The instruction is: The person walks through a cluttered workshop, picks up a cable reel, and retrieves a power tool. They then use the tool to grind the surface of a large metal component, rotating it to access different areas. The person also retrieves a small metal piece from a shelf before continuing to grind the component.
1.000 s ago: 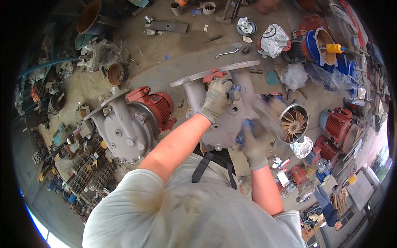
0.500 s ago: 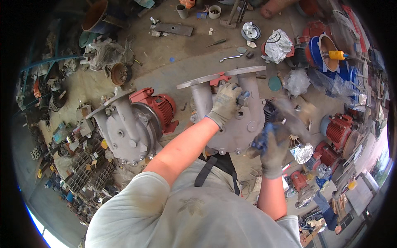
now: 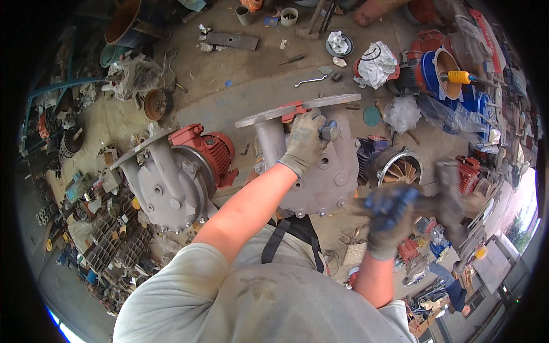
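Two gloved hands: left hand (image 3: 306, 140) grips upright pump housing (image 3: 320, 171), flanges up

A concrete floor (image 3: 251, 94) carries everything, and 2 grey pump housings are stood on it: one (image 3: 326, 171) at the middle and another (image 3: 163, 183), with a red motor (image 3: 209, 148) behind it, to its left. Toward the far edge a flat metal plate (image 3: 231, 40), a screwdriver (image 3: 293, 59), a bent wrench (image 3: 311, 81) and 2 small cups (image 3: 267, 15) are laid. Toward the right edge a crumpled white bag (image 3: 376, 63) and a blue motor casing (image 3: 437, 71) are seen, while the left edge is crowded with scrap parts (image 3: 108, 240).
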A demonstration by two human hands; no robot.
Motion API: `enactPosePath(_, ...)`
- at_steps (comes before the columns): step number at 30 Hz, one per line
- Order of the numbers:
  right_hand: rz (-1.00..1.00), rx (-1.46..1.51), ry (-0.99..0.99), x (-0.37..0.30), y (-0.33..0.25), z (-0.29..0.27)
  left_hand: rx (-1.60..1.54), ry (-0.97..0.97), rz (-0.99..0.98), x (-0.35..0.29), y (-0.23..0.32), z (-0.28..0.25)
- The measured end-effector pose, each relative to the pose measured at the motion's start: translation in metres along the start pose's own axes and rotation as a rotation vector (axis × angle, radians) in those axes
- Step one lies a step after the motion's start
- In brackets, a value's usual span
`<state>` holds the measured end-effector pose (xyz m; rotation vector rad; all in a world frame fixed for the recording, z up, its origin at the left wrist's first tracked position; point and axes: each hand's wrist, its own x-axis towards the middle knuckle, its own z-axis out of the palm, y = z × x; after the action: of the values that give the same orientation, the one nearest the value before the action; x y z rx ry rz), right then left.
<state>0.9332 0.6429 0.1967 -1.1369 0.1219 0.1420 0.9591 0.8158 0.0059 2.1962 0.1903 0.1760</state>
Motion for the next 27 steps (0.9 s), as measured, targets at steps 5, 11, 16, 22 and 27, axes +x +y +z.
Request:
enactPosePath(5,0.635,-0.695,0.065,0.016,0.042,0.016,-0.036,0.012,0.036,-0.010,-0.006,-0.004)
enactPosePath(11,0.380,-0.787,-0.019,-0.004,0.033,0.014,-0.130,0.005,0.110,-0.015,-0.017,-0.015)
enactPosePath(16,0.732,-0.905,0.026,-0.011,0.050,-0.007,-0.152,0.038,0.109,-0.019,-0.015,-0.018)
enactPosePath(22,0.547,-0.956,-0.104,-0.022,0.053,-0.010,-0.144,0.026,0.132,-0.023,-0.017,-0.017)
enactPosePath(27,0.328,-0.730,-0.060,-0.030,0.053,-0.003,-0.124,0.087,0.160,-0.026,-0.019,-0.016)
